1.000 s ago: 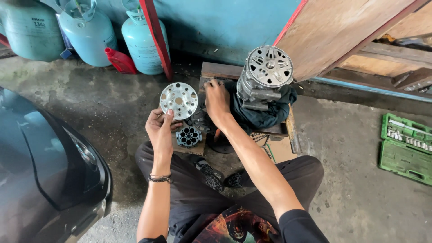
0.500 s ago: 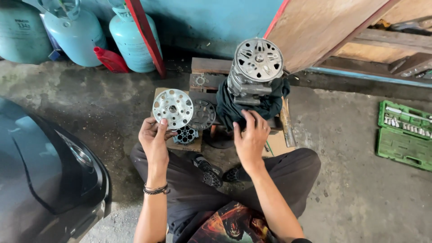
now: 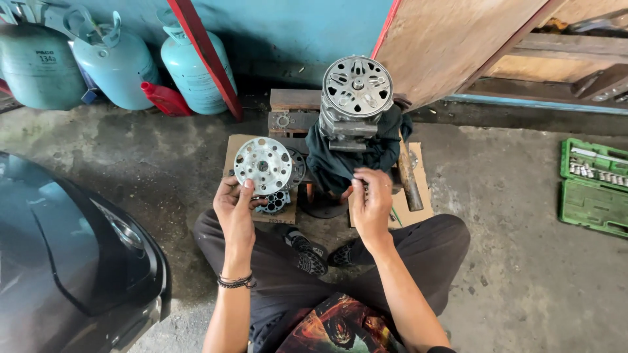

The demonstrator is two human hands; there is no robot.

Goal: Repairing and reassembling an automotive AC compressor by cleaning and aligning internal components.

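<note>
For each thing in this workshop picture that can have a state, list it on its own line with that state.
left hand: gripping the round metal disc, held up face-on
right hand: fingers at the dark cloth; whether it grips cannot be told
compressor: standing upright, cloth wrapped round its base
green socket case: lying open on the floor
gas cylinders: upright against the wall
hammer: lying flat on cardboard

Bright metal disc [image 3: 263,165], dark cloth [image 3: 340,160] — rough concrete floor [image 3: 510,222]
</note>
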